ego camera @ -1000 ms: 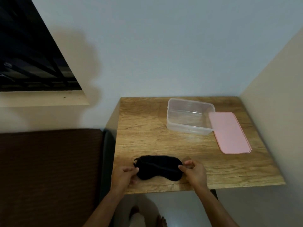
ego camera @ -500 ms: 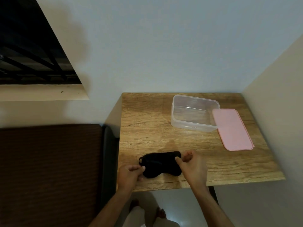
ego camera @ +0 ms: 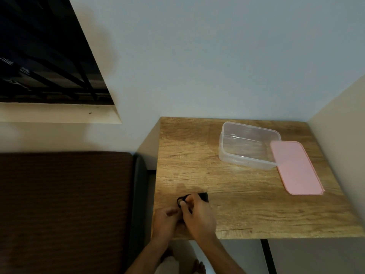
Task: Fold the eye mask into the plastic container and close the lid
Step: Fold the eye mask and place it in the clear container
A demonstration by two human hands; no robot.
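Observation:
The black eye mask [ego camera: 204, 196] lies folded over near the front left corner of the wooden table [ego camera: 246, 204], mostly hidden under my fingers. My right hand [ego camera: 198, 214] covers it and pinches its end against the other end. My left hand [ego camera: 166, 218] holds the mask's left end, touching my right hand. The clear plastic container [ego camera: 248, 145] stands without its lid at the back right of the table. Its pink lid [ego camera: 295, 173] lies flat beside it on the right.
A brown cushioned seat [ego camera: 65, 204] sits left of the table. Walls close the table in at the back and right. A barred dark window [ego camera: 45, 62] is at the upper left.
My right hand has carried the mask's right end leftward over to my left hand, folding the mask in half. The view has shifted to the left.

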